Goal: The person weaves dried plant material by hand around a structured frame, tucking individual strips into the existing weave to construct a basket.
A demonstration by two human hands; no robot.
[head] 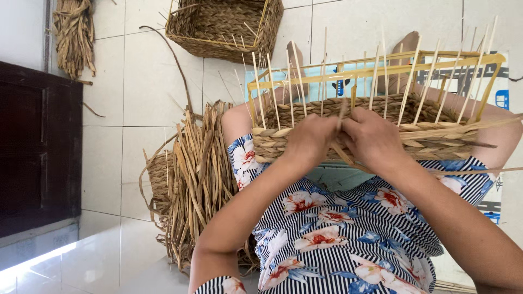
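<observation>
We see a half-woven basket [414, 136] resting on the person's lap, its long axis running left to right, pale upright stakes [272, 92] rising from the woven wall. Both hands meet at the near wall's middle. The left hand [310, 139] has its fingers closed on the woven rim; the right hand [373, 139] pinches a fibre strand [342, 111] between the stakes. A finished basket [223, 24], apparently empty, and loose fibre bundle [196, 174] lie on the floor [109, 136].

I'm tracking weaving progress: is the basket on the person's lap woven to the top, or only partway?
Partway. The woven straw basket on the yellow frame has braided rows only at its base; bare thin upright sticks rise above them to the frame's top rail.
</observation>
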